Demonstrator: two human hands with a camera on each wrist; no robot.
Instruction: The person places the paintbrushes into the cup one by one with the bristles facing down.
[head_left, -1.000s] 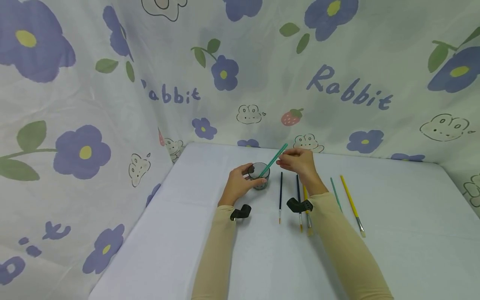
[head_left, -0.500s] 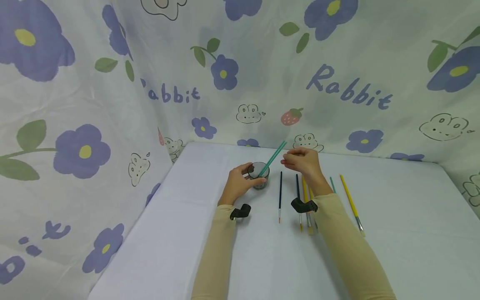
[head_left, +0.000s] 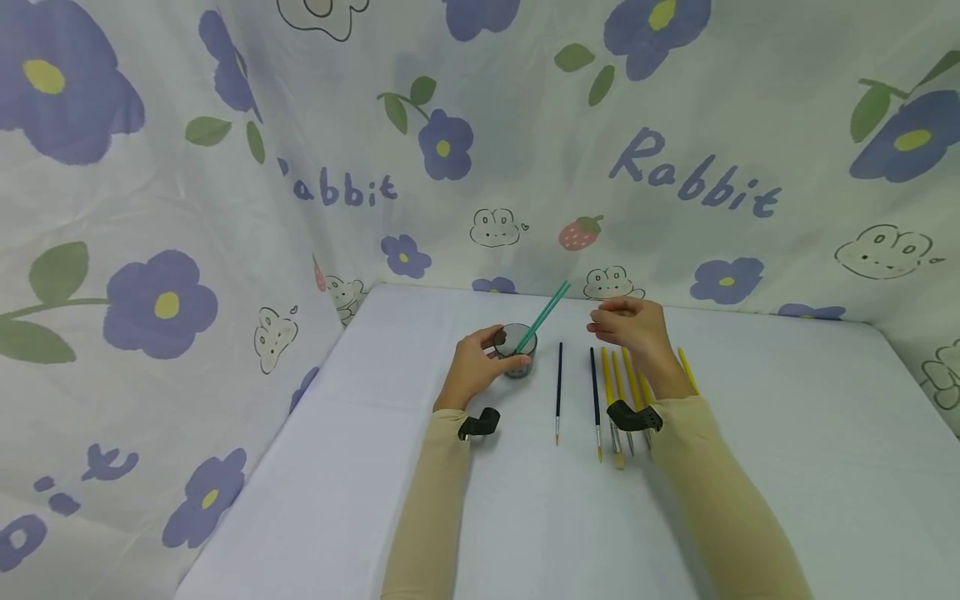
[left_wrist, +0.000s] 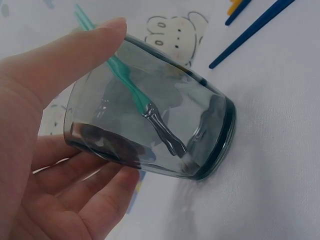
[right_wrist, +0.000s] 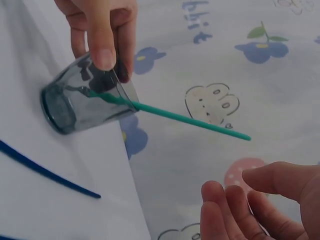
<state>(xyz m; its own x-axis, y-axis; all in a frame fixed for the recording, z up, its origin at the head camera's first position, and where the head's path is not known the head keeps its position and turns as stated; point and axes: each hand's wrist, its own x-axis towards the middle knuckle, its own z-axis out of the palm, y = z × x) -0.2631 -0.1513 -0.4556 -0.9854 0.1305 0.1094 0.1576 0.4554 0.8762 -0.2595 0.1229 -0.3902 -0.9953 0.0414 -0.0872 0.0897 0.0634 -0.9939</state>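
My left hand (head_left: 474, 364) grips a smoky clear drinking glass (head_left: 517, 368) by its side, thumb on the near side, fingers round the back. Two green-handled paintbrushes (head_left: 551, 307) lean out of it to the right in the head view. In the left wrist view, a silver ferrule (left_wrist: 165, 132) and bristles reach down to the glass's base. My right hand (head_left: 633, 332) hovers right of the brush handles with loosely bent fingers; the right wrist view shows nothing held. Nearest it on the table lie yellow paintbrushes (head_left: 607, 375), partly hidden by the wrist.
Two dark blue paintbrushes (head_left: 558, 387) lie between the glass and the yellow ones. Another yellow brush (head_left: 687, 369) is partly covered by the right arm. A white cloth covers the table (head_left: 337, 467); a flower-printed curtain (head_left: 525, 150) hangs behind and at the left.
My right hand has drawn away from the green brushes toward the right, leaving them leaning in the glass. The left hand keeps its hold, almost unmoved.
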